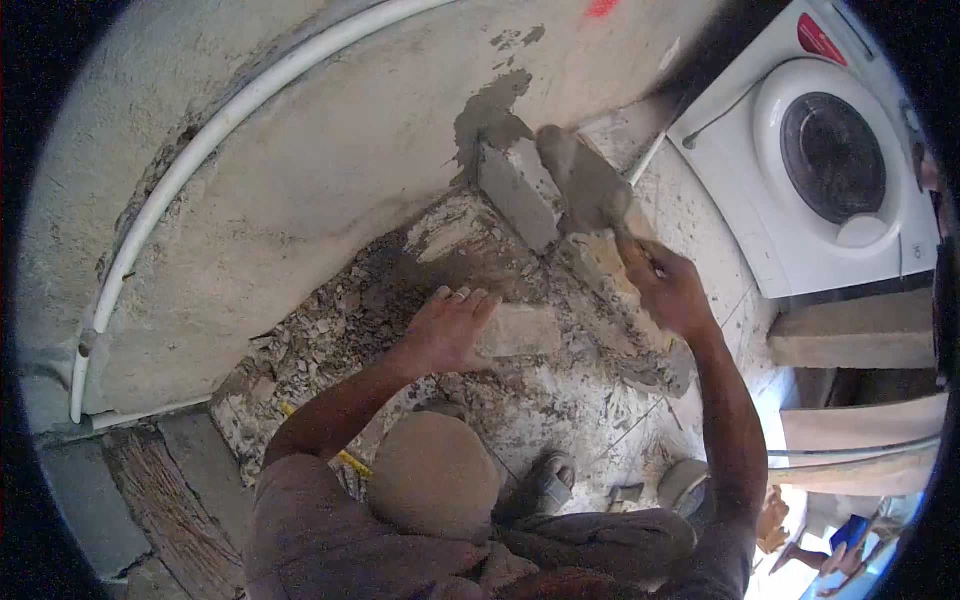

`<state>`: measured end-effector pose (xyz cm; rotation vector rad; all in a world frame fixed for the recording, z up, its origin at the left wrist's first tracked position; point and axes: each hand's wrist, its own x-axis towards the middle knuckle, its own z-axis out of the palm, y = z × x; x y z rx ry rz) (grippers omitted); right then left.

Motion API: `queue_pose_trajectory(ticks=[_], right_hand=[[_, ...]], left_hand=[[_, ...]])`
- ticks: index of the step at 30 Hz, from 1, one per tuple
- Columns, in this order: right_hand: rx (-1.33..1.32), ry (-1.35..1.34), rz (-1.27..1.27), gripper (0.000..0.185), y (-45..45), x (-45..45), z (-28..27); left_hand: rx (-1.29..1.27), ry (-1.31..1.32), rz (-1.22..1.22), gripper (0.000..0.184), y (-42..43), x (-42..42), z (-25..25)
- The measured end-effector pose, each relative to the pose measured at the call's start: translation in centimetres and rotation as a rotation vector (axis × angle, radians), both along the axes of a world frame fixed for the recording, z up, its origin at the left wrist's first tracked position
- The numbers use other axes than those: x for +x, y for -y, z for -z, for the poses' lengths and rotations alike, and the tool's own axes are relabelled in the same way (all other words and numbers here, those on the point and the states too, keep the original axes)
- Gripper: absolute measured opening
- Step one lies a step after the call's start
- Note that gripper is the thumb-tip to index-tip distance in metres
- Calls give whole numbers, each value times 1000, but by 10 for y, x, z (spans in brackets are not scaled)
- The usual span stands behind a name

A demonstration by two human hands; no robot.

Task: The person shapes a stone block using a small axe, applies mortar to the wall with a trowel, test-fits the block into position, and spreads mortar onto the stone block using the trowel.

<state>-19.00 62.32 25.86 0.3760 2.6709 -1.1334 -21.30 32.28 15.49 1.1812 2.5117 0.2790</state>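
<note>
My right hand (668,290) is closed round the handle of a trowel (585,182), whose broad blade looks coated in grey mortar and slightly blurred. The blade is beside a pale block (520,190) that stands against the wall, with wet mortar (492,115) smeared around its top. Lower left, my left hand (448,330) grips the end of another pale block (522,330) lying on the rubble, fingers on one edge and thumb on the other. Below the trowel runs a mortar-covered row of masonry (620,300).
Broken rubble (330,320) lies along the wall (280,170), which carries a white pipe (215,130). A washing machine (800,160) stands at upper right. A rounded beige cap (435,475) blocks part of the lower view. Another person's hand (845,562) shows at lower right.
</note>
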Motion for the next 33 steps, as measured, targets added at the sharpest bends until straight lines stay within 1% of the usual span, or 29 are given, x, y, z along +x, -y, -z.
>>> queue_pose_trajectory(ticks=[1,2,3,4,5,6,8,9,11,12,13,14,15,17,18,19,20,21,22,23,24,26,27,28,29,30,31,32,33], right_hand=[[131,-109,-90,36,7,-19,5],[262,-216,-180,38,16,-35,8],[268,-212,-182,38,24,-49,9],[390,-326,-299,37,31,-63,10],[510,-439,-415,36,37,-74,12],[512,-437,-420,36,42,-80,15],[663,-125,-332,37,50,-90,20],[664,-122,-336,37,54,-84,16],[692,-265,-290,41,58,-56,5],[696,-257,-293,41,54,-48,8],[703,-181,-307,43,47,-39,14],[710,-110,-316,45,40,-31,19],[714,-107,-310,45,33,-21,23],[750,-281,-289,49,27,-4,28],[751,-274,-289,49,28,1,27],[706,-206,-274,50,30,7,23],[663,-142,-253,52,30,12,20],[665,-142,-239,52,27,17,22],[689,-300,-277,52,24,19,25],[708,-455,-318,53,22,21,27],[709,-449,-311,53,22,23,27],[676,-143,-269,50,19,25,25],[675,-138,-243,50,15,26,23],[502,-251,-237,46,9,27,21],[331,-366,-234,43,6,29,17],[50,49,135,40,15,33,-7],[48,58,169,40,7,43,-10],[-157,15,239,40,-7,58,-12],[-356,-44,333,41,-19,77,-16]], left_hand=[[-2,14,12,94,0,-2,-5],[5,15,9,94,2,-1,3],[45,-88,32,94,4,1,16],[84,-196,54,94,6,1,27],[87,-196,50,94,6,-2,22],[59,-141,67,95,5,-4,15],[34,-81,80,96,5,-5,12],[53,-61,65,95,6,-5,13],[78,-32,45,94,10,-2,19],[120,-121,54,94,11,-1,24],[162,-211,68,94,11,1,27],[168,-208,75,94,8,-1,26],[128,-157,79,93,6,-4,22],[90,-101,78,93,6,-7,24],[130,-166,76,91,7,-6,28],[171,-231,76,89,6,-5,30],[175,-229,87,89,4,-6,24],[109,-133,90,88,2,-9,15],[43,-38,86,87,1,-12,8],[43,-39,90,87,2,-13,6],[46,-22,74,88,2,-12,5],[49,-4,81,88,0,-9,8],[89,-54,52,89,1,-7,14],[129,-105,27,89,2,-6,17],[127,-108,53,89,3,-7,17],[127,-112,31,89,4,-6,17],[127,-110,17,89,4,-3,17],[129,-97,66,89,4,-2,14],[87,-36,35,88,2,-5,9]])
